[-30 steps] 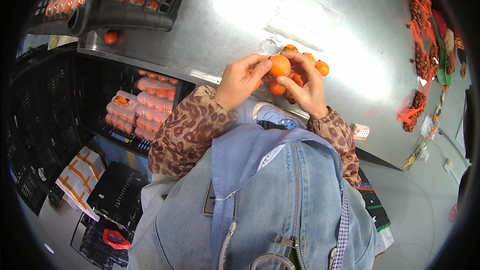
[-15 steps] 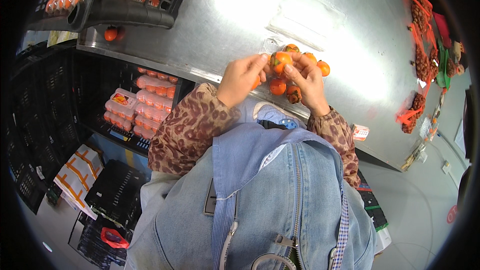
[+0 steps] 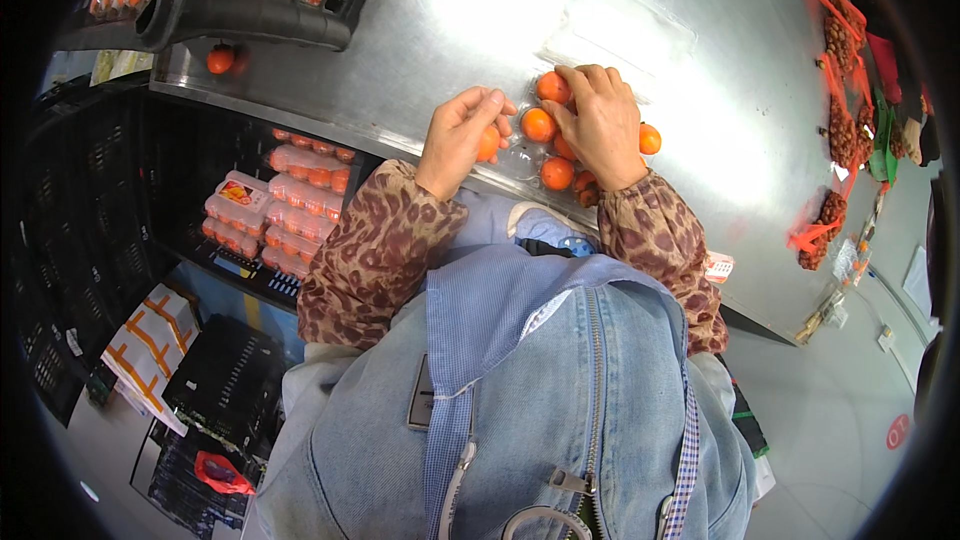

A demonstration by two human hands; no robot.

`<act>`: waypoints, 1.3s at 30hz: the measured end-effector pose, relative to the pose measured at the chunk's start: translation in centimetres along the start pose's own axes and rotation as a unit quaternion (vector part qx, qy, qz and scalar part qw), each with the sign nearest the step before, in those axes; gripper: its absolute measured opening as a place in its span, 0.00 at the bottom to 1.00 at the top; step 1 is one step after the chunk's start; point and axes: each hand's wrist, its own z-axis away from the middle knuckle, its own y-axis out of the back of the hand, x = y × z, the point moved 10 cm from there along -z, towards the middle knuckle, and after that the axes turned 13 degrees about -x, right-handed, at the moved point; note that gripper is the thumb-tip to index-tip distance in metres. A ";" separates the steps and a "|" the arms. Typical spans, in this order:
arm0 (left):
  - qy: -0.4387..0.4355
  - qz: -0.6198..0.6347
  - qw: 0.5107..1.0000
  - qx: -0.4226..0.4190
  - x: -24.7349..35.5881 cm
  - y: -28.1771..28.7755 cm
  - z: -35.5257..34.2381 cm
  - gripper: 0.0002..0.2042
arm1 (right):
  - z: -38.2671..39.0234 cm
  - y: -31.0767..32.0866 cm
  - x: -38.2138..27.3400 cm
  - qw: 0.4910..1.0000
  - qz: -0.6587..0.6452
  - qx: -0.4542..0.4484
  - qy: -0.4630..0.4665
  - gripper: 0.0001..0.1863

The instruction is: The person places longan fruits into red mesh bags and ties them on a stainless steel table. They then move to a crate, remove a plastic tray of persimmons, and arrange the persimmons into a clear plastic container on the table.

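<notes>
My left hand (image 3: 455,140) is closed round an orange persimmon (image 3: 488,143) at the front left of a clear plastic tray (image 3: 518,160) lying on the steel table (image 3: 420,60). My right hand (image 3: 595,125) reaches over the tray, its thumb and fingers on a persimmon (image 3: 553,86) at the back. Several more persimmons (image 3: 557,173) rest in and around the tray, one (image 3: 649,139) just right of my right hand; some are partly hidden by that hand.
A black crate (image 3: 255,25) of packed fruit stands at the back left, a loose fruit (image 3: 220,59) beside it. Packed trays (image 3: 295,202) fill a crate under the table. Red net bags (image 3: 840,135) lie along the right edge, white boxes (image 3: 150,350) at lower left.
The fruit held up between both hands no longer shows there. My right hand has moved forward onto the back of the tray; my left hand has drawn slightly apart to the left.
</notes>
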 end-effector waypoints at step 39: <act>-0.157 -0.002 0.978 -0.140 3.2 -6.4 -0.2 0.23 | 6.6 -4.8 2.3 0.669 -0.712 -0.103 -0.184 0.13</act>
